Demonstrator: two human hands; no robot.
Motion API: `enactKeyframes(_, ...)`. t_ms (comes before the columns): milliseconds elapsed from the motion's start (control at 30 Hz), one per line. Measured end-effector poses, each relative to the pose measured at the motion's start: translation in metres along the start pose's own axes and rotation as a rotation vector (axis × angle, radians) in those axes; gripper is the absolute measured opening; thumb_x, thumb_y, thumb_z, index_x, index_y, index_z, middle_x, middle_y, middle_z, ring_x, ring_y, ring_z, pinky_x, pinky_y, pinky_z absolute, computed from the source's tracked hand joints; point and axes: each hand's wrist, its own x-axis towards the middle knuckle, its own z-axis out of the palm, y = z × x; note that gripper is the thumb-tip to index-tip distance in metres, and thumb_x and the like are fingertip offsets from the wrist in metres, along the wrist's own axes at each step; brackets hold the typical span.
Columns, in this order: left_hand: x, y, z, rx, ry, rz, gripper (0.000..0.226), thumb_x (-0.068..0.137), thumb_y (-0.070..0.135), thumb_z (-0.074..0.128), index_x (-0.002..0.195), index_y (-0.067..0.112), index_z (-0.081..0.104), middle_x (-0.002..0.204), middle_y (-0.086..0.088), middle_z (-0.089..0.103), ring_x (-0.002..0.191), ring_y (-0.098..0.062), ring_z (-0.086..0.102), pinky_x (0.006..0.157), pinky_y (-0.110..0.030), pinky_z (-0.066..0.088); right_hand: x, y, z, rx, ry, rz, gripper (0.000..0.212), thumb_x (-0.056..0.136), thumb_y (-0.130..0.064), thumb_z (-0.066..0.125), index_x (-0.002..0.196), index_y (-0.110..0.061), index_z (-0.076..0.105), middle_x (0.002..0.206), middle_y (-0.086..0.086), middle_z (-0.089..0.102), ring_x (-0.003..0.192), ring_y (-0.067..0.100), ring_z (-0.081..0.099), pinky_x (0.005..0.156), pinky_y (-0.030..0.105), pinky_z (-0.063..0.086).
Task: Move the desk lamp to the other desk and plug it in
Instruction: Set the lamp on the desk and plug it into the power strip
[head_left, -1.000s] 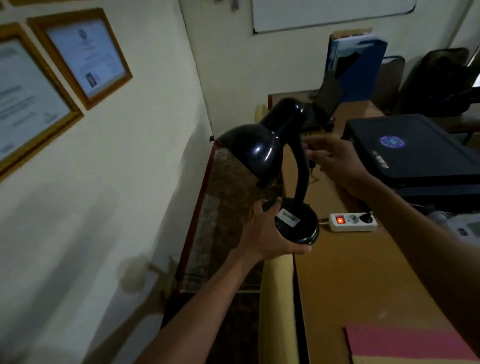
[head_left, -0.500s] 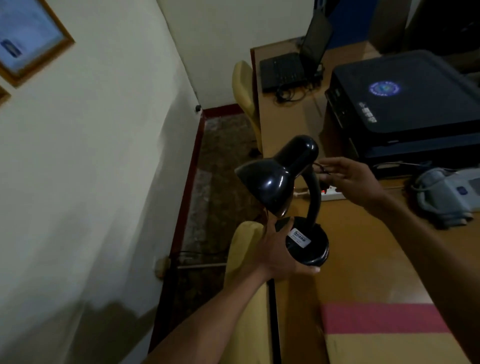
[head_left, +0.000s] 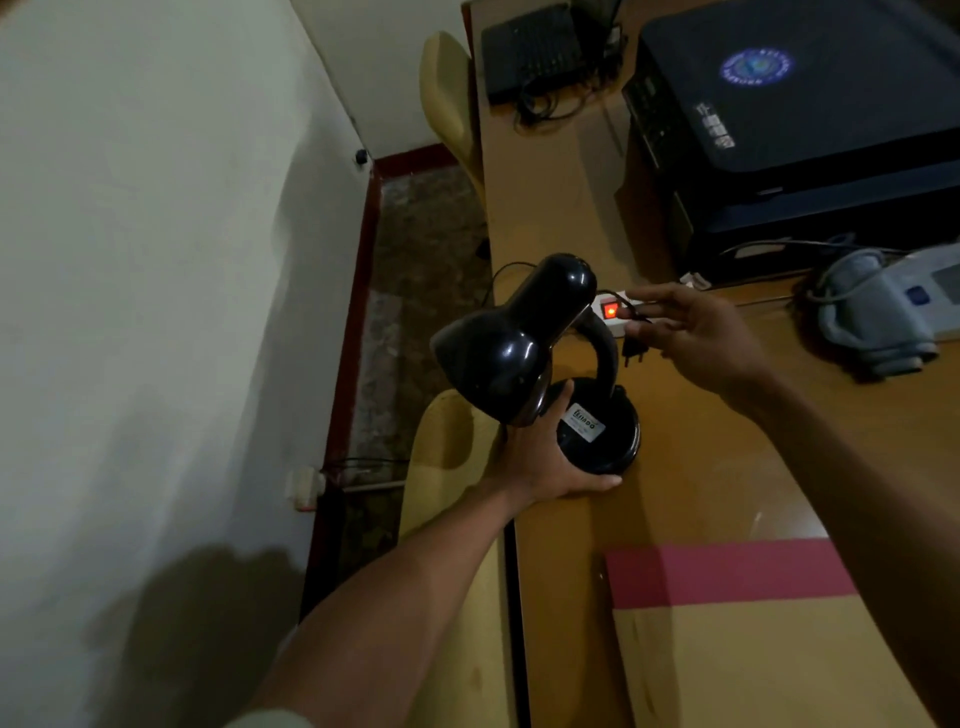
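Note:
A glossy black desk lamp with a round base and a bent neck is over the left edge of the wooden desk. My left hand grips the base from the left side. My right hand holds the lamp's black cord, and the black plug dangles just below my fingers. Right behind the plug lies a white power strip with a lit red switch; most of it is hidden by the lamp and my hand.
A large black printer fills the back right of the desk. A grey blood-pressure cuff and monitor lie at the right. A laptop sits at the far end. A pink-and-tan folder lies near me. Yellow chairs stand along the desk's left side.
The view has tilted down and closer to the desk. The lamp has come lower, near the desk's left edge. My right hand has drawn the cord so the plug hangs by the power strip.

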Motion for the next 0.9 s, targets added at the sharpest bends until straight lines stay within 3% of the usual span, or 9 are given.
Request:
enactKeyframes(267, 0.002, -0.014, 0.014, -0.071, -0.025, 0.038, 0.136, 0.057, 0.068, 0.085, 0.156, 0.039, -0.003, 0.154, 0.021, 0.001, 0.149, -0.017, 0.003, 0.121, -0.045, 0.011, 0.015, -0.011, 0.006, -0.030, -0.003, -0.078, 0.037, 0.091, -0.015, 0.069, 0.125, -0.026, 0.061, 0.110, -0.013, 0.073, 0.099, -0.006, 0.067, 0.077, 0.017, 0.054)
enactKeyframes(367, 0.003, -0.015, 0.015, -0.004, -0.017, 0.049, 0.146, 0.053, 0.073, 0.083, 0.152, 0.042, -0.020, 0.161, 0.012, -0.020, 0.149, -0.019, -0.023, 0.118, -0.048, -0.008, 0.017, -0.016, 0.008, -0.016, -0.007, -0.095, 0.036, 0.091, -0.013, 0.070, 0.124, -0.025, 0.062, 0.110, -0.011, 0.073, 0.099, -0.006, 0.067, 0.075, 0.012, 0.054)
enactKeyframes(433, 0.003, -0.018, 0.010, 0.067, -0.018, 0.077, 0.154, 0.049, 0.076, 0.082, 0.146, 0.043, -0.034, 0.149, 0.020, -0.045, 0.135, -0.008, -0.047, 0.105, -0.045, -0.027, 0.017, -0.022, 0.010, -0.001, -0.012, -0.101, 0.036, 0.090, -0.013, 0.070, 0.122, -0.027, 0.062, 0.110, -0.011, 0.073, 0.098, -0.006, 0.067, 0.075, 0.006, 0.051)
enactKeyframes(500, -0.001, -0.024, 0.003, 0.072, -0.072, 0.078, 0.157, 0.047, 0.073, 0.084, 0.137, 0.047, -0.043, 0.137, 0.030, -0.053, 0.126, 0.002, -0.052, 0.100, -0.042, -0.030, 0.015, -0.030, 0.011, 0.007, -0.019, -0.107, 0.035, 0.089, -0.014, 0.070, 0.121, -0.028, 0.062, 0.111, -0.009, 0.073, 0.100, -0.002, 0.069, 0.077, 0.011, 0.054)
enactKeyframes(600, -0.024, -0.031, -0.002, 0.014, -0.177, 0.002, 0.153, 0.048, 0.069, 0.086, 0.127, 0.058, -0.045, 0.153, 0.023, -0.028, 0.135, -0.007, -0.029, 0.111, -0.047, -0.007, 0.012, -0.041, 0.014, 0.011, -0.031, -0.109, 0.037, 0.089, -0.012, 0.070, 0.124, -0.022, 0.062, 0.113, -0.005, 0.073, 0.104, 0.006, 0.069, 0.085, 0.024, 0.056)
enactKeyframes(700, -0.060, -0.027, -0.007, -0.121, -0.182, -0.020, 0.149, 0.053, 0.059, 0.090, 0.132, 0.062, -0.037, 0.160, 0.016, -0.021, 0.140, -0.009, -0.019, 0.109, -0.042, 0.003, 0.007, -0.053, 0.019, 0.030, -0.054, -0.084, 0.040, 0.090, -0.008, 0.069, 0.128, -0.014, 0.060, 0.113, -0.003, 0.072, 0.103, 0.007, 0.070, 0.082, 0.021, 0.057)
enactKeyframes(767, -0.088, -0.027, -0.014, -0.130, -0.146, -0.007, 0.143, 0.059, 0.056, 0.088, 0.144, 0.054, -0.028, 0.164, 0.011, -0.017, 0.147, -0.011, -0.013, 0.113, -0.041, 0.005, 0.002, -0.064, 0.021, 0.036, -0.059, -0.078, 0.041, 0.090, -0.007, 0.069, 0.130, -0.011, 0.060, 0.113, -0.002, 0.072, 0.102, 0.007, 0.071, 0.081, 0.020, 0.058)
enactKeyframes(833, -0.117, -0.030, -0.024, -0.151, -0.130, -0.020, 0.125, 0.072, 0.049, 0.083, 0.154, 0.043, -0.012, 0.167, 0.008, -0.003, 0.152, -0.013, 0.003, 0.121, -0.042, 0.016, -0.001, -0.077, 0.022, 0.024, -0.062, -0.087, 0.041, 0.090, -0.006, 0.069, 0.129, -0.010, 0.060, 0.114, 0.000, 0.072, 0.103, 0.008, 0.071, 0.083, 0.022, 0.058)
enactKeyframes(900, -0.144, -0.040, -0.041, -0.268, -0.089, -0.057, 0.091, 0.088, 0.034, 0.073, 0.156, 0.036, 0.012, 0.163, 0.004, 0.024, 0.147, -0.010, 0.028, 0.118, -0.040, 0.033, 0.000, -0.092, 0.024, 0.015, -0.064, -0.106, 0.041, 0.090, -0.006, 0.069, 0.129, -0.010, 0.060, 0.115, 0.001, 0.072, 0.104, 0.008, 0.071, 0.087, 0.025, 0.058)
